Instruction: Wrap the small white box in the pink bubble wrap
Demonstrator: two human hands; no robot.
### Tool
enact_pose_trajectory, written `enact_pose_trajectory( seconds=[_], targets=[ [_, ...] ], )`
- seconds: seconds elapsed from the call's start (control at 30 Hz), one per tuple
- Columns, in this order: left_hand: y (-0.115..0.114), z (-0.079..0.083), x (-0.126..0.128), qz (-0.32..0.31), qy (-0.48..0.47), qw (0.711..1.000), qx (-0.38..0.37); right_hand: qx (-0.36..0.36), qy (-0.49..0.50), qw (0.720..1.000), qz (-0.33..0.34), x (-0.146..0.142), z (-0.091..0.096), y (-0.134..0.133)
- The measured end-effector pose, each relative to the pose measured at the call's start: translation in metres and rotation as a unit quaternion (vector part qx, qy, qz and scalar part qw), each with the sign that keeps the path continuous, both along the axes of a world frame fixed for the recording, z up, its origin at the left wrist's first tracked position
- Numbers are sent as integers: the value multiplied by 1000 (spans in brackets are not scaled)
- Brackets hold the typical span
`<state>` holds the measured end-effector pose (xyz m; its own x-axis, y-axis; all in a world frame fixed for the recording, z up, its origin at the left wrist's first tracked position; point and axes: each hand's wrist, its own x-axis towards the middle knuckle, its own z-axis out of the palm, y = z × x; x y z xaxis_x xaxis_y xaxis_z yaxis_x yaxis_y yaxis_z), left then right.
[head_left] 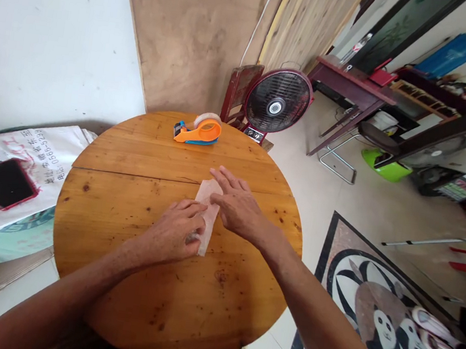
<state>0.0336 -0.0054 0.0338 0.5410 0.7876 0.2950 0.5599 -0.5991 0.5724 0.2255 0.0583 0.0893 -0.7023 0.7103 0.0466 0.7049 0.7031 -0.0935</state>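
A pale, thin strip that looks like folded tissue [209, 217] lies lengthwise on the round wooden table [133, 150]. At its left edge my left hand [177, 227] is curled, the fingertips and thumb closed on the strip. Something greyish between thumb and fingers is too small to make out. My right hand [238, 201] lies over the strip's upper right part, fingers stretched out and spread, with the thumb touching the strip. Beyond both hands, near the table's far edge, an orange and blue tape dispenser [204, 130] holds a roll of tape.
A red-rimmed fan [279, 100] stands behind the table by a wooden chair [241, 92]. To the left, a dark phone [9, 183] lies on white printed sacks [60, 146]. A panda floor mat [367, 295] lies right; a purple-red table [357, 82] stands behind.
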Motion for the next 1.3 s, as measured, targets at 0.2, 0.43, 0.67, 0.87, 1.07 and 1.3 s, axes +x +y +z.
enact_pose_trajectory(
  seconds=[0.2, 0.43, 0.67, 0.87, 1.07, 1.3],
  targets=[
    [13, 3, 2, -44, -10, 997, -61, -36, 1, 999, -29, 20, 19, 12],
    [-1, 4, 2, 9, 3, 1000, -21, -114, 39, 991, -63, -4, -11, 41],
    [-18, 6, 9, 18, 76, 995, 58, -55, 204, 960, -181, 8, -45, 26],
    [-19, 2, 8, 32, 49, 997, 56, -265, 372, 814, -359, 33, -46, -1],
    [-22, 0, 8, 47, 33, 996, 62, -352, 428, 752, -358, 5, -50, 15],
    [-25, -2, 7, 49, 47, 995, 77, -365, 371, 799, -301, -4, -61, 30]
  ],
)
